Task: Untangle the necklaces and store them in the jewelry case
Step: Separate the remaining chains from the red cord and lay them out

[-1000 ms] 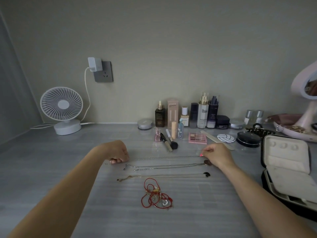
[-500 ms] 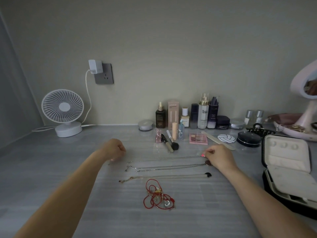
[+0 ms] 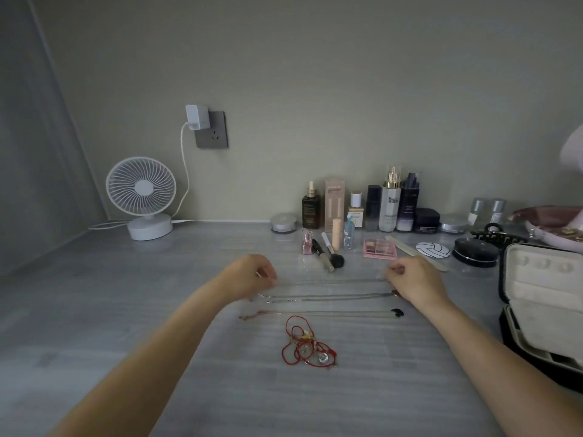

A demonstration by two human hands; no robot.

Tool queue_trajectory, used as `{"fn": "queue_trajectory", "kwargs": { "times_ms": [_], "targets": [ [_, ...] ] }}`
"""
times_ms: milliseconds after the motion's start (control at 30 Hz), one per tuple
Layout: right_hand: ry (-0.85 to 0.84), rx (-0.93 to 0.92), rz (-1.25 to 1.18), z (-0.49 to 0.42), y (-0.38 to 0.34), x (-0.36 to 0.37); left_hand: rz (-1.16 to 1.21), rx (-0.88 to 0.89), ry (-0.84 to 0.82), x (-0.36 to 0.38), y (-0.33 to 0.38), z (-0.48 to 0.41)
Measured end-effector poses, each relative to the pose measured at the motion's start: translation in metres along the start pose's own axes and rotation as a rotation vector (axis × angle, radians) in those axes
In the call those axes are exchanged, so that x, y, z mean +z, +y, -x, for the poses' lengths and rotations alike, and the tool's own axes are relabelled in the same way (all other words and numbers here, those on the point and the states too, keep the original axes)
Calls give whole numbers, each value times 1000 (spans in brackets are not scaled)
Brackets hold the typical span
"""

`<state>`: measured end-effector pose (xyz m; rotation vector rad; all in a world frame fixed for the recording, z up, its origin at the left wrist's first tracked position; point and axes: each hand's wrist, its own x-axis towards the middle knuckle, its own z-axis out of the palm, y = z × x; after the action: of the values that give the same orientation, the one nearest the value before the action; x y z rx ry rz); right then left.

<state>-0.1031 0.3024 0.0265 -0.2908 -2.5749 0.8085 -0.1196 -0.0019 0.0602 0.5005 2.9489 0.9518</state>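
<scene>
Necklaces [image 3: 328,298] are lying in three straight rows across the grey table [image 3: 126,310], with a red tangle [image 3: 307,343] sitting just nearer than them. The left hand [image 3: 252,275] is pinching the left end of the top chain [image 3: 331,281] with curled fingers, and the right hand [image 3: 413,282] is pinching its right end. The jewelry case [image 3: 536,298] is standing open at far right, apart from the chains.

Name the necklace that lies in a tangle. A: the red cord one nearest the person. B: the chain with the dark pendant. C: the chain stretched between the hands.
A: the red cord necklace lies bunched in loops; the top chain and the pendant chain lie stretched straight.
</scene>
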Motion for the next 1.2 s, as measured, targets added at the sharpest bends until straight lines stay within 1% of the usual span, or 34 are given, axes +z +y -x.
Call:
{"fn": "queue_trajectory", "kwargs": {
  "times_ms": [100, 233, 300, 400, 467, 633, 767, 900, 1100, 1200],
  "targets": [
    [-97, -96, 0, 6, -27, -7, -17, 83, -157, 3, 35, 23],
    [-361, -245, 28, 31, -67, -16, -71, 120, -403, 17, 68, 47],
    [-423, -332, 94, 49, -79, -21, -116, 125, -463, 29, 72, 52],
    [-448, -423, 150, 78, -83, -26, -109, 109, -408, 41, 67, 57],
    [-455, -432, 130, 94, -78, -23, -73, 106, -351, 45, 61, 57],
    [-435, -386, 27, 114, -66, -7, 19, 110, -279, 48, 49, 60],
    [-386, -464, 85, 118, -66, 2, 58, 137, -212, 42, 45, 60],
    [-389, -502, 119, 117, -65, 2, 124, 133, -144, 28, 42, 60],
    [-336, -497, 58, 116, -63, 3, 113, 137, -136, 23, 38, 62],
    [-299, -485, -36, 117, -66, 4, 185, 143, -137, 24, 42, 62]
  ]
}}
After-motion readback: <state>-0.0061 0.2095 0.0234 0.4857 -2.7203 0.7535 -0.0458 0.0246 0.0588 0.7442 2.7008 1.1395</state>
